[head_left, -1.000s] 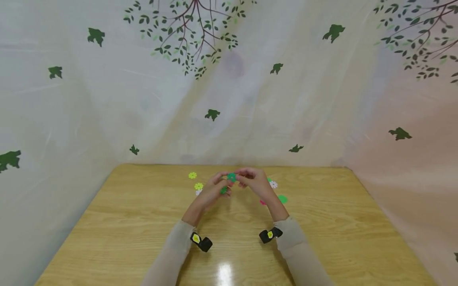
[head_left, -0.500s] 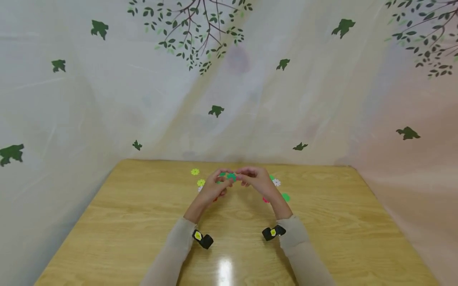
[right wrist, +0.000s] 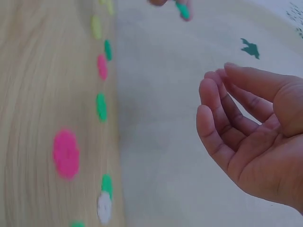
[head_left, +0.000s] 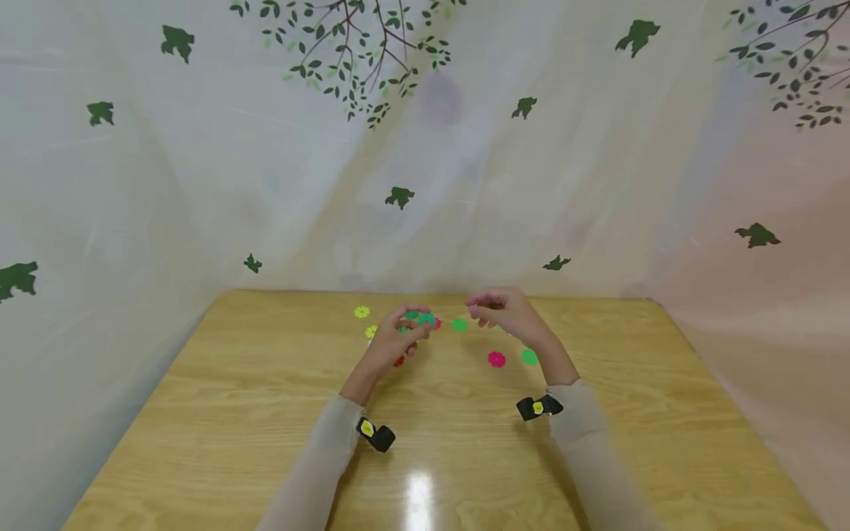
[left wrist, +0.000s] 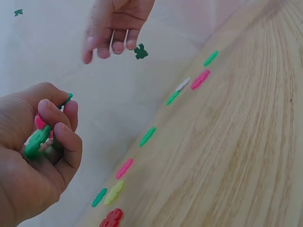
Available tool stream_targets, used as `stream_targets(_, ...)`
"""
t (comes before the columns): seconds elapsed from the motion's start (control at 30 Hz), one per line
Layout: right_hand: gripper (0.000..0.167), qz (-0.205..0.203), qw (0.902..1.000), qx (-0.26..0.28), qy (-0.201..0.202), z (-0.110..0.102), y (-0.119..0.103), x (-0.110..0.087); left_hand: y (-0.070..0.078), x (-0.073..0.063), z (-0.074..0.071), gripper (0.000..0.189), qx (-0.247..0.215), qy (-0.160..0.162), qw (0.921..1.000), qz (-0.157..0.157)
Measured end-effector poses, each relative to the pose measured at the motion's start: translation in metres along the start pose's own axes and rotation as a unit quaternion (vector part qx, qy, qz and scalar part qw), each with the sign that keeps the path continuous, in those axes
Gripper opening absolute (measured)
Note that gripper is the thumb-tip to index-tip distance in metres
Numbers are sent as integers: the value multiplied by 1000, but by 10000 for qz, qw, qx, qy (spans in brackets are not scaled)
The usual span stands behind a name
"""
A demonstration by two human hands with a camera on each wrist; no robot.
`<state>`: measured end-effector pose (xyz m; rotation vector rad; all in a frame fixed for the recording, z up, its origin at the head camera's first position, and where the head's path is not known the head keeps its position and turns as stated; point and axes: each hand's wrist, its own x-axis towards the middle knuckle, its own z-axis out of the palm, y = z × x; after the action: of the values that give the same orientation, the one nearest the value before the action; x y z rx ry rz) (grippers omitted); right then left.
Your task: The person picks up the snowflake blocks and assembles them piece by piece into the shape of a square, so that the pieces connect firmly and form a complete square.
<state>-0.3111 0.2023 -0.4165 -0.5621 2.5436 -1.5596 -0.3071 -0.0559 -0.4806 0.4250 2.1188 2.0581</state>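
Note:
My left hand is raised over the far part of the table, gripping green flower-shaped plastic pieces between thumb and curled fingers. A bit of pink shows among them, and the fingers partly hide the bunch. To the right, apart from it, my right hand is also in the air. Its fingers are loosely bent, with nothing between them in the right wrist view. Below and between the hands lies a green flower piece; nearer the right wrist is a pink flower piece.
More flower pieces lie flat on the wooden table: yellow and red ones by the left hand, a green one and a white one on the right. A printed cloth hangs behind the table's far edge.
My right hand has left the green flower piece at the left hand's fingertips and moved off to the right. The left hand keeps its hold, turned slightly. More loose pieces now show between the hands.

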Motion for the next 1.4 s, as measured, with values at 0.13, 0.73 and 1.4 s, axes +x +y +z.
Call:
stream_targets(0.13, 20, -136, 9941, -886, -609, -12, 12, -3, -3, 1, 0, 32, 116, 47, 9999, 38)
stream_targets(0.73, 17, 460, 9597, -2244, -1629, -8, 42, -13, -9, 3, -2, 38, 184, 20, 9995, 271)
stream_targets(1.4, 13, -771, 9962, 146, 383, 35, 19, 3, -7, 2, 1, 33, 176, -133, 9995, 212)
